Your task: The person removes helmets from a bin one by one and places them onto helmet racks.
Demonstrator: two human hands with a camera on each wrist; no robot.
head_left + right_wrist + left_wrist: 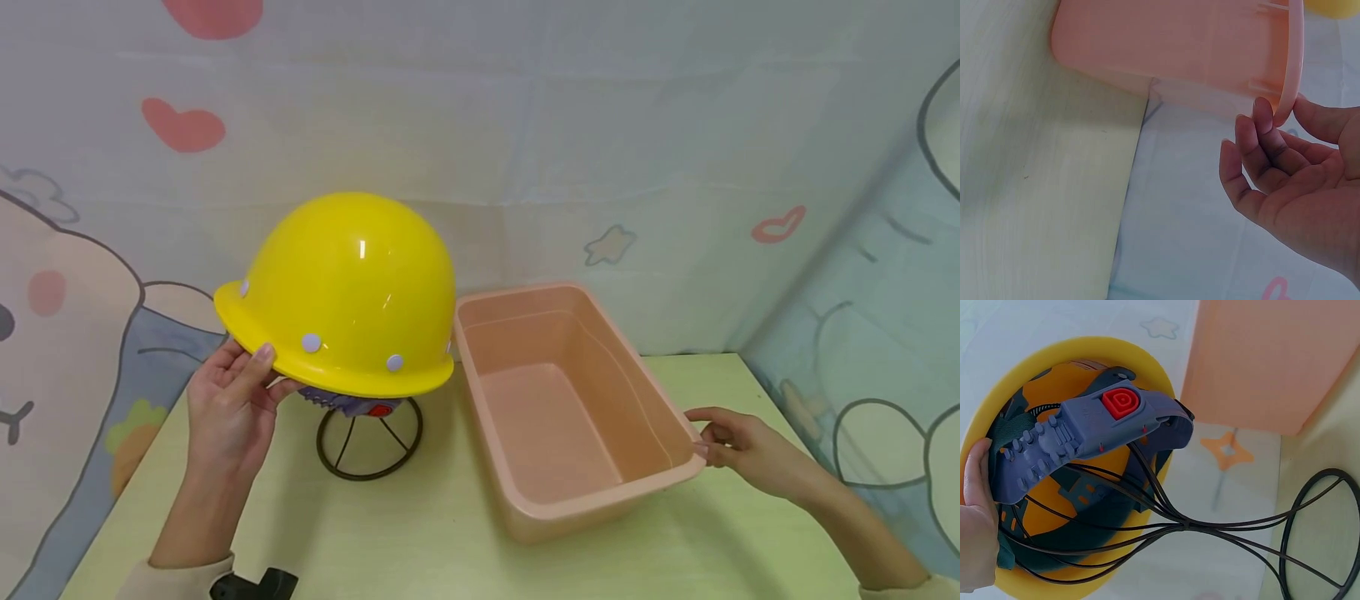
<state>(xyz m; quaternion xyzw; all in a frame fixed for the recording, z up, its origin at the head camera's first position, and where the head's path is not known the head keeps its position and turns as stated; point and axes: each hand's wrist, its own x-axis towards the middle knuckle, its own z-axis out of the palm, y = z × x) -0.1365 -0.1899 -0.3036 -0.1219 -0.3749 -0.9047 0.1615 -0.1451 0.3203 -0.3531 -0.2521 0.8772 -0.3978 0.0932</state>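
A yellow hard hat [352, 292] sits over a black wire stand [369, 477], whose thin wires run up inside the shell in the left wrist view. My left hand [232, 408] grips the hat's brim at its left side, thumb on the outside. Under the hat shows the blue-grey adjuster strap [1094, 425] with a red button [1120, 403]. On the right, my right hand [757, 454] pinches the rim of a pink plastic basin [487, 417] at its near right corner. The basin's inside is bare.
Both things are on a pale yellow-green table [420, 550]. Behind it hangs a light cloth backdrop [675, 125] printed with hearts and cartoon figures. The basin stands close to the right of the hat.
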